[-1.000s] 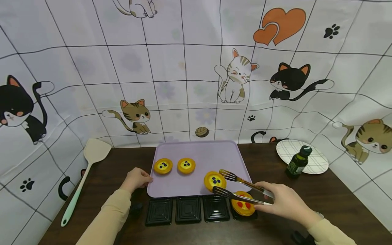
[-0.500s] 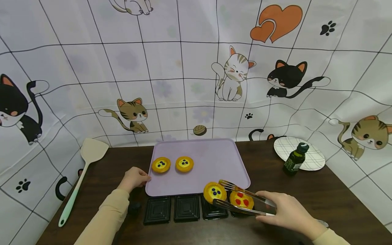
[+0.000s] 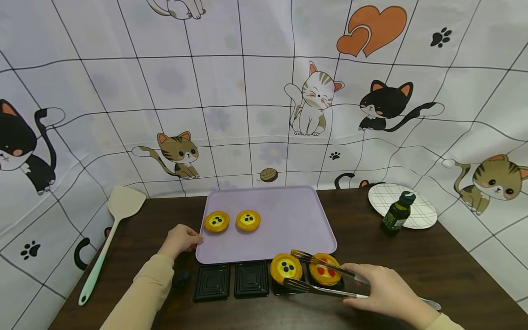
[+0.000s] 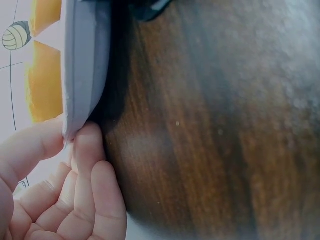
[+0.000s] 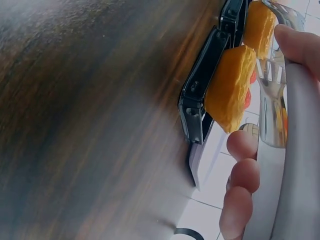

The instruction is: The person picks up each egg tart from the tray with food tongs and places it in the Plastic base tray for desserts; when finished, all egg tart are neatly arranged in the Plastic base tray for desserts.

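Your right hand [image 3: 383, 289] gripped silvery metal tongs [image 3: 326, 291] around a round, yellow, blue-dotted tart [image 3: 285, 266] over a square black dish [image 3: 279, 289] left of that hand; your left hand [image 3: 179, 241] pinched a rectangular lilac tray [image 3: 293, 215].

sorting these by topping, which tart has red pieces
The rightmost tart, in the rightmost black tray; the other three tarts have dark blue pieces.

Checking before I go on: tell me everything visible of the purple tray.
The purple tray is a pale, smooth, plastic-looking rectangle with rounded corners and a raised rim. It lies on the brown table, behind the black molds; whether they touch is unclear. Two blue-dotted tarts sit on its left half. The left hand pinches its left edge near the front corner.
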The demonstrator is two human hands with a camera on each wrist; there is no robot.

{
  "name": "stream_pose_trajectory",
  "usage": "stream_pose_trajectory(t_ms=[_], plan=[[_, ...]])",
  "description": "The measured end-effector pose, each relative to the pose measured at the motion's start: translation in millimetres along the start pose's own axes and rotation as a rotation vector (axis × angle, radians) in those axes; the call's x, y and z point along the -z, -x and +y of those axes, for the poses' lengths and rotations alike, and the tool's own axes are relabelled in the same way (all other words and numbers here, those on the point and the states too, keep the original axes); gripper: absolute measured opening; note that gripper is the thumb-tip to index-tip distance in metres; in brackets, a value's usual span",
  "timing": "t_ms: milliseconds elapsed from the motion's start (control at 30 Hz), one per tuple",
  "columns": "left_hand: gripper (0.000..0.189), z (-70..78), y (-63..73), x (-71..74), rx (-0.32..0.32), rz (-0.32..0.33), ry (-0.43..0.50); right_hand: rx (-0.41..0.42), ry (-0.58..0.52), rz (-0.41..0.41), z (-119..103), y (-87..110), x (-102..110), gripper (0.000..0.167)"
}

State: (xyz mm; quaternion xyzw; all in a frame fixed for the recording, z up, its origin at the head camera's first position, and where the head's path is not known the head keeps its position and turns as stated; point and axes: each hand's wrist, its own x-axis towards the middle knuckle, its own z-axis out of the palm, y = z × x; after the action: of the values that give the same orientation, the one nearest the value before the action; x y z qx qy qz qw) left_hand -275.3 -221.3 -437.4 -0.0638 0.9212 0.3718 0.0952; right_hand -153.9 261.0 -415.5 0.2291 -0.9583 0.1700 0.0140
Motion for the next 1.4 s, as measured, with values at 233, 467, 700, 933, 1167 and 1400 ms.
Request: stream_pose_trajectory(t_ms=[233, 467, 700, 933, 1167, 1400], plan=[[0.025, 0.2, 1.1, 1.1, -0.003, 0.008, -0.005, 0.017, 0.040, 0.042, 0.5, 1.0, -0.2, 0.064], [0.024, -1.4, 1.3, 1.0, -0.004, 0.011, -0.003, 0.036, 0.090, 0.053, -1.4, -0.2, -0.7, 0.064], [0.025, -4.2, -1.5, 0.0, 0.009, 0.013, 0.007, 0.047, 0.132, 0.061, -2.8, -2.1, -0.5, 0.065], [0.025, -2.9, -0.2, -0.1, 0.011, 0.012, -0.004, 0.047, 0.141, 0.061, -2.8, -1.1, 0.0, 0.067], [0.023, -2.9, -1.3, -0.3, 0.002, 0.007, -0.001, 0.019, 0.124, 0.057, -4.4, -0.2, 2.4, 0.067], [0.024, -4.9, -2.7, -0.5, 0.006, -0.002, 0.026, -0.025, 0.065, 0.017, -5.6, -1.2, 4.3, 0.069]])
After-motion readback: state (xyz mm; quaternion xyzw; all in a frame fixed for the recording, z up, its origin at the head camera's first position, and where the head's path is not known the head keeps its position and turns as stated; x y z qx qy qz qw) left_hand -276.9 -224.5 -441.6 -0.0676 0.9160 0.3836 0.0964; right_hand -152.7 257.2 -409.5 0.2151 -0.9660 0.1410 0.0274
